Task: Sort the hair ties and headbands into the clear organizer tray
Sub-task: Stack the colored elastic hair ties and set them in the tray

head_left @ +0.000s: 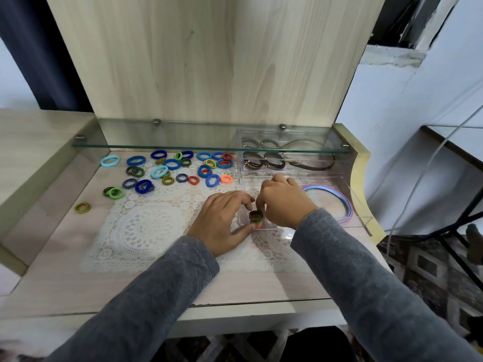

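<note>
**Stack of ties at the tray's near corner: risk of springing loose**

Both hands meet at the front-left corner of the clear organizer tray [358,202]. The left hand [222,220] lies low on the lace mat [146,228], thumb under and fingers curled toward a small stack of hair ties [255,217], dark green on top, orange below. The right hand [283,202] comes from above, fingertips pinched down on the stack's far edge. Whether the stack sits inside the corner compartment or just at its wall cannot be told; the plastic is clear and the fingers cover it.

Elsewhere in the tray: dark headbands [264,163] in the back compartments, a pastel headband [337,202] curved in the large right section. Many loose ties [167,168] lie scattered on the mat to the left, one olive tie [82,207] well apart from the others.

Likely trouble:
- Compressed elastic rings may spring apart on release and hop over the low wall.
- The light tray may slide or tip if pressed at its corner.
- Mixed colours in one stack may undo the sorting.
- A sleeve [366,270] could drag the mat and shift the tray.
</note>
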### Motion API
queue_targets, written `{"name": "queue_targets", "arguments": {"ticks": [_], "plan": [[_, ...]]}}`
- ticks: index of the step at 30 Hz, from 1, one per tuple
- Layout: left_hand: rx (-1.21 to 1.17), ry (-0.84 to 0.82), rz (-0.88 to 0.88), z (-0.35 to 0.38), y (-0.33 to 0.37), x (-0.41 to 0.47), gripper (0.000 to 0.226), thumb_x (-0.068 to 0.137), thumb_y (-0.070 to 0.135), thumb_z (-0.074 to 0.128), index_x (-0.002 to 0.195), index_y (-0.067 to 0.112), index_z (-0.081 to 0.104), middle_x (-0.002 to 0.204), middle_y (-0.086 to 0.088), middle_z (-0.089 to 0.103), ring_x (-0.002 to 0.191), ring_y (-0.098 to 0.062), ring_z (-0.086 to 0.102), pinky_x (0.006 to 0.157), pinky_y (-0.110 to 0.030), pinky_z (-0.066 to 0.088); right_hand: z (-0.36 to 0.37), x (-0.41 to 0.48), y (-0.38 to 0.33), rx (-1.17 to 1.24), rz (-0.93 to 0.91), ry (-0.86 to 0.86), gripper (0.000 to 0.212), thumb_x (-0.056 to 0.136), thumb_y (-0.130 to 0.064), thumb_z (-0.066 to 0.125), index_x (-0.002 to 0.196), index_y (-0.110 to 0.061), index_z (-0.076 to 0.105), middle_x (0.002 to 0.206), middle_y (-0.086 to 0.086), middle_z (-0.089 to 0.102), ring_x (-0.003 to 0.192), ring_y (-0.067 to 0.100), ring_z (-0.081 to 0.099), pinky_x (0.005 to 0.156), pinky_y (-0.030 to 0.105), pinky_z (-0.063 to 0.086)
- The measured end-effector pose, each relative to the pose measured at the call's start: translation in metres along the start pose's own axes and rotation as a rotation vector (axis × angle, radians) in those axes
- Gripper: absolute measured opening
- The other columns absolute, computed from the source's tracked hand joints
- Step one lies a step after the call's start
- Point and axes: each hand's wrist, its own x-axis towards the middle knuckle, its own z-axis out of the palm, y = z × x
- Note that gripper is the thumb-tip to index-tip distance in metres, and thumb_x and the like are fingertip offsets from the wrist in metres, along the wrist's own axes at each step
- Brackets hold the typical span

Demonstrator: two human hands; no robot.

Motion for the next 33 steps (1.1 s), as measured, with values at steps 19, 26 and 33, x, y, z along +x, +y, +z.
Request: {"name": "queue_targets", "arguments": {"ticks": [19,26,33], "plan": [[0.304,0.313,-0.284,-0.023,-0.006,-0.007,0.026,0.081,0.023,0.051,0.106,0.021,0.059,0.108,0.006,0.065,0.101,-0.012,0.058,0.096,-0.033,0.033,-0.006,0.006,-0.023,0.094,0.161,0.164,0.030,0.084,-0.012,0.051,0.110,-0.022,0.064,0.121,0.004,0.055,0.115,0.027,0.044,0.096,0.042,0.036],[0.589,0.161,-0.450,-0.044,-0.037,-0.023,0.042,0.071,0.019,0.064,0.112,0.019,0.059,0.121,-0.002,0.060,0.114,-0.023,0.054,0.104,-0.046,0.035,0.007,0.023,-0.075,0.286,0.090,0.341,0.038,0.087,-0.012,0.045,0.123,-0.010,0.056,0.118,0.007,0.055,0.109,0.025,0.049,0.093,0.038,0.044],[0.713,0.000,-0.703,-0.066,-0.055,-0.037,0.051,0.079,0.034,0.061,0.127,0.022,0.052,0.140,-0.006,0.047,0.131,-0.026,0.042,0.109,-0.048,0.027,0.037,0.037,-0.117,0.386,0.053,0.221,0.040,0.091,-0.020,0.044,0.128,-0.005,0.050,0.126,0.012,0.051,0.112,0.030,0.050,0.092,0.040,0.043]]}}
